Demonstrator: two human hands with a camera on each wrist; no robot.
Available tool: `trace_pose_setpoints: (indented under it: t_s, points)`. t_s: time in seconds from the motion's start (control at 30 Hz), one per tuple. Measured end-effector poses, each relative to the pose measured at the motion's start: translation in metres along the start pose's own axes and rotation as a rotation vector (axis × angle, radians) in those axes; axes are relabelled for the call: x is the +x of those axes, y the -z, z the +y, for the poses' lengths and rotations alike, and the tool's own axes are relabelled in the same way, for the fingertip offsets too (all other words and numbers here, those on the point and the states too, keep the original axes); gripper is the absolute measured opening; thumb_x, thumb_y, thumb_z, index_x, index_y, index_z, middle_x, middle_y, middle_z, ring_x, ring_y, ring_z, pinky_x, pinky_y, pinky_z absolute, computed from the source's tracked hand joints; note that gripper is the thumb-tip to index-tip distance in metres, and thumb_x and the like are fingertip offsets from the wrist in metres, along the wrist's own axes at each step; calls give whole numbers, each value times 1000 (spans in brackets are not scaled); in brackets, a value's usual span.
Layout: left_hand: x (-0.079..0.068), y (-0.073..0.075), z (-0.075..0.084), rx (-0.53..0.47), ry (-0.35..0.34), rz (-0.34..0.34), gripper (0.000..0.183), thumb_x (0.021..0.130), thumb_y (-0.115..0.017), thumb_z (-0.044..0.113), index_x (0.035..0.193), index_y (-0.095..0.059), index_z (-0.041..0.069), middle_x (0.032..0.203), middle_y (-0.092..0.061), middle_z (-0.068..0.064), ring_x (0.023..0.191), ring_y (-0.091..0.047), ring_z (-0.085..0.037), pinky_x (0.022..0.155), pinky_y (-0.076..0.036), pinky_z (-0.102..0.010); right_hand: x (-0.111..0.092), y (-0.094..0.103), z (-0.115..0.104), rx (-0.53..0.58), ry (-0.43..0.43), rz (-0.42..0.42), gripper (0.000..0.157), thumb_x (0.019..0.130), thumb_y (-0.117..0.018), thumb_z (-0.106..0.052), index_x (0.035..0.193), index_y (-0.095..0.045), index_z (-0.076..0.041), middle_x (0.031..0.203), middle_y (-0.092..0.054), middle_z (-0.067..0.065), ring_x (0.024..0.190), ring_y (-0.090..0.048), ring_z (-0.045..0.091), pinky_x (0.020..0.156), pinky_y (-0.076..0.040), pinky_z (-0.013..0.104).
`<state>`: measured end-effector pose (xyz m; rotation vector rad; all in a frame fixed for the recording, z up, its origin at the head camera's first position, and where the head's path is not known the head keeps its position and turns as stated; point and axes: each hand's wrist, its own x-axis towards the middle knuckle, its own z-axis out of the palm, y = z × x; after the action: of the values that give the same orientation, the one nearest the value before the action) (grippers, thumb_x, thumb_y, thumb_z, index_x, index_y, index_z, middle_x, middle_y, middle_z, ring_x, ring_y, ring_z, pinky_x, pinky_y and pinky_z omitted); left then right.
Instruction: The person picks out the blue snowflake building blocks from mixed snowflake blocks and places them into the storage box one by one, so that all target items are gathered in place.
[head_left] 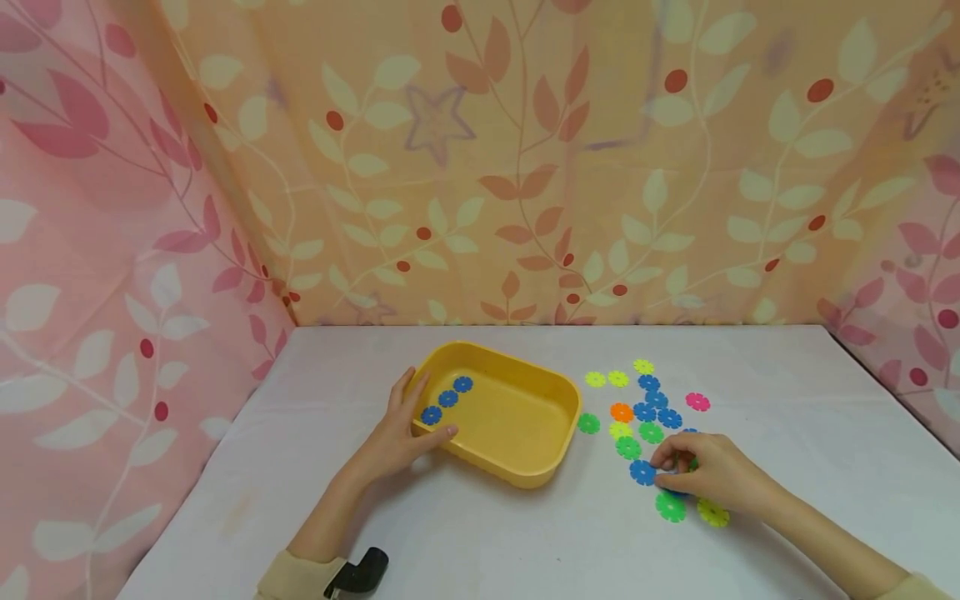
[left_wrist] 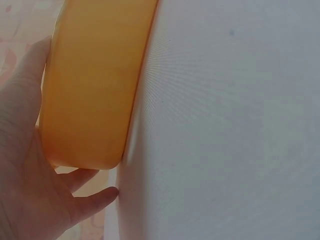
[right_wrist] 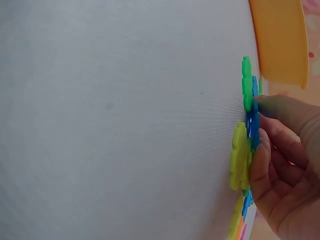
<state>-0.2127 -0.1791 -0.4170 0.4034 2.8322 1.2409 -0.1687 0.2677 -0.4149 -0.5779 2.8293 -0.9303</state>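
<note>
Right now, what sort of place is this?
Likely a makeshift tabletop play or work corner: a white table, floral cloth hanging on three sides, and a yellow tray beside colorful notched discs.

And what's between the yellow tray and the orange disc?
In the head view, a green disc lies between the yellow tray and the orange disc.

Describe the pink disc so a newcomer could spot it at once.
Find the yellow tray on the white table. Right of it in the head view lie scattered notched discs, with the right hand at the near ones. Beyond that hand, the pink disc lies apart from the blue discs, the only pink one in sight.
</note>
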Motion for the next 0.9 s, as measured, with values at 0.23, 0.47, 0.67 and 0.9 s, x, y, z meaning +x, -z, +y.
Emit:
trace_pose_setpoints:
  t_s: [0.23, 0.47, 0.67, 0.9]
  points:
    - [1, 0, -1, 3, 1, 8, 102, 82, -71, 57, 158, -13, 21, 162, 9, -1, 144, -17, -38, 110, -22, -61, 2, -1, 0, 29, -23, 8, 19, 80, -81, -30, 88, -70, -18, 73, -55, -9, 69, -49, 6, 60, -44, 19]
    - [0, 1, 0, -1, -3, 7, 102, 82, -71, 56, 158, -13, 21, 162, 9, -2, 144, -18, -39, 109, -24, -62, 4, -2, 4, 31, 6, 36, 18, 79, -81, -34, 86, -71, -20, 71, -56, -11, 67, -51, 5, 59, -43, 20]
    - [1, 0, -2, -2, -4, 8, 103, 82, -71, 57, 158, -13, 21, 162, 9, -1, 144, -17, -38, 109, -23, -61, 6, 2, -1, 93, -41, 42, 19, 80, -80, -36, 88, -72, -21, 72, -59, -8, 71, -54, 9, 60, -45, 21]
    - [2, -2, -3, 0, -9, 8, 103, 82, -71, 57, 158, -13, 21, 162, 9, -2, 144, -18, -39, 109, -23, -61, 28, 14, -34, 242, -10, 68, 19, 82, -79, -34, 92, -73, -19, 82, -65, -2, 79, -58, 16, 66, -52, 25]
